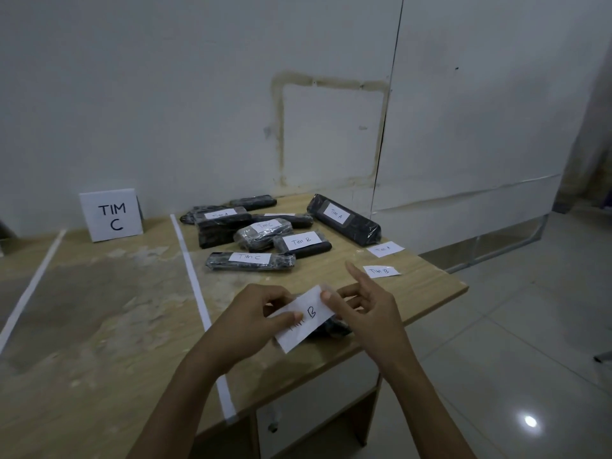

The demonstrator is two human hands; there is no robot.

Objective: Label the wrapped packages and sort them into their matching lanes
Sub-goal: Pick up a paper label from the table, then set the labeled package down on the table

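While the left hand [261, 313] pinches one end of a Tim B label [306, 321] and the right hand [361, 309] nips the other, forefinger sticking out, the wrapped package [331, 327] lies just beneath. Behind, labelled packages [261, 233] sit heaped, unsorted I'd say. Two loose labels [381, 271] wait, and the Tim C sign [111, 215] stands well apart.

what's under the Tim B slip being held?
A dark wrapped package shows below the right edge of the Tim B slip. The slip, left hand and right hand cover the rest.
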